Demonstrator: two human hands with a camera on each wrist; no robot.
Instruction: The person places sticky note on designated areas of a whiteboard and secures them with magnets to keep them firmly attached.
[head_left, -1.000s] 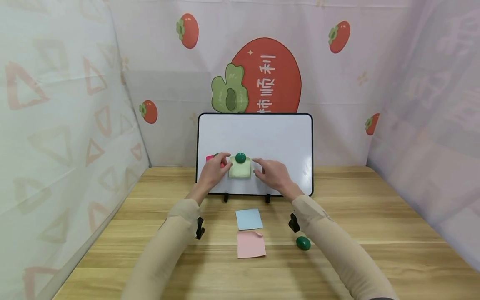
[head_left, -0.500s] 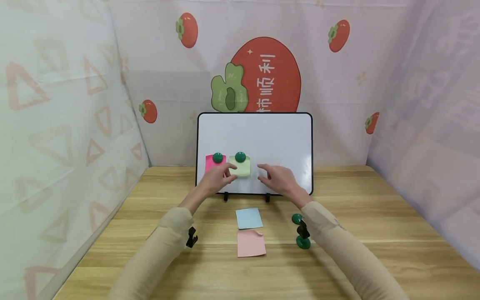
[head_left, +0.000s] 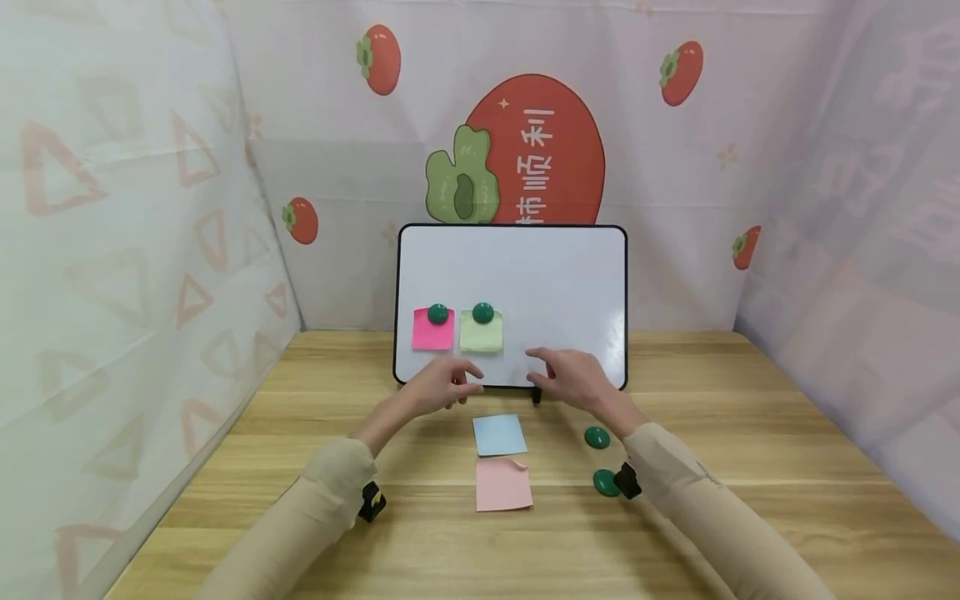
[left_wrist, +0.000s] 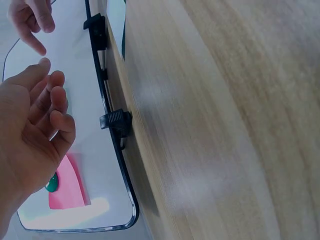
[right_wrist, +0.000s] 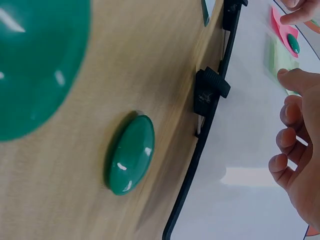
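My left hand [head_left: 441, 385] hovers before the lower edge of a whiteboard [head_left: 555, 275], fingers loosely bent and holding nothing. To its right, my right hand [head_left: 573, 377] is also in the air with nothing between thumb and fingers. On the board a hot-pink sticky note [head_left: 432, 335] hangs under a green magnet [head_left: 438, 314]. Beside it a pale green sticky note [head_left: 481, 337] has another green magnet [head_left: 483, 312] at its top. A blue sticky note [head_left: 499, 435] and a light pink sticky note [head_left: 503, 485] lie on the table below the hands.
Two loose green magnets lie on the table near the right forearm: a farther magnet [head_left: 597, 437] and a nearer magnet [head_left: 606, 482]. Black feet, such as the stand clip [left_wrist: 116, 121], hold up the board. A patterned cloth [head_left: 345, 275] hangs behind.
Both hands have drawn back and down from the board and moved a little apart. The hot-pink note and its magnet are now uncovered. The notes and magnets stay in place.
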